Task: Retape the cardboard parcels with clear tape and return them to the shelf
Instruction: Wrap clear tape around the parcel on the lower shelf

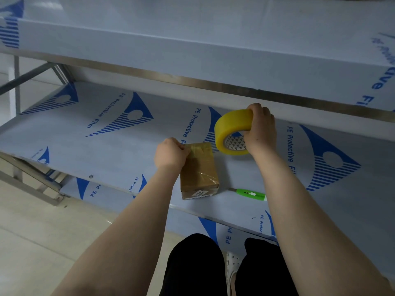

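Note:
A small brown cardboard parcel (pixel 199 171) lies on the middle shelf (pixel 106 146), glossy with tape, a white label on its near end. My left hand (pixel 171 153) presses on the parcel's far left corner, fingers curled over the tape there. My right hand (pixel 259 129) grips a yellowish roll of clear tape (pixel 232 132), held on edge just right of and beyond the parcel. A short stretch of tape seems to run from the roll to the parcel's far end.
A green utility knife (pixel 251 194) lies on the shelf right of the parcel, near the front edge. The upper shelf (pixel 213 50) overhangs close above my hands. A lower shelf (pixel 102 189) and tiled floor (pixel 42 231) lie below; my dark-trousered knees are at the bottom.

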